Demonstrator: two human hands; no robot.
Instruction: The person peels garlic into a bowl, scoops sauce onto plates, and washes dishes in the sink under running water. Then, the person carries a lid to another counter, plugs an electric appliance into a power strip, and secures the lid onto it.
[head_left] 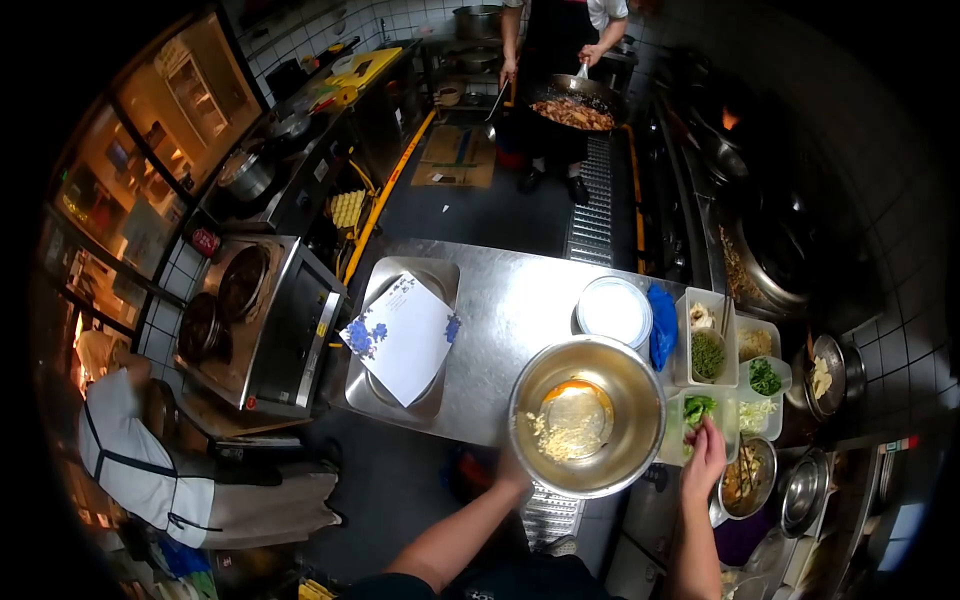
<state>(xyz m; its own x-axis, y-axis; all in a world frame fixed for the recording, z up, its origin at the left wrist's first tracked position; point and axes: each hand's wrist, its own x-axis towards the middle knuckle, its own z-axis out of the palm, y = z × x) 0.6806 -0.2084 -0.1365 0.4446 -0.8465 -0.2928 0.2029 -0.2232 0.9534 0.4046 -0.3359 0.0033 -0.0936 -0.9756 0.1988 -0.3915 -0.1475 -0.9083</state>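
My left hand [513,474] grips a large stainless steel mixing bowl [641,455] at its lower left side; the fingers are partly hidden by the bowl. Inside the bowl lie pale minced bits [568,430], perhaps chopped garlic, and an orange-red liquid [580,391]. To the right, my right hand [706,458] is closed at a clear plastic container [672,441], its fingertips on chopped green vegetable pieces [698,409]. Just above that container, another plastic container [709,297] holds finely chopped greens [707,354] and a whitish ingredient [702,316].
A steel counter [500,300] carries a metal tray [364,390] with a paper sheet [404,340], stacked white plates [614,310] and a blue cloth-like item [661,325]. Ahead, a person [560,40] holds a wok [603,97] of food. Another person [150,450] bends at left.
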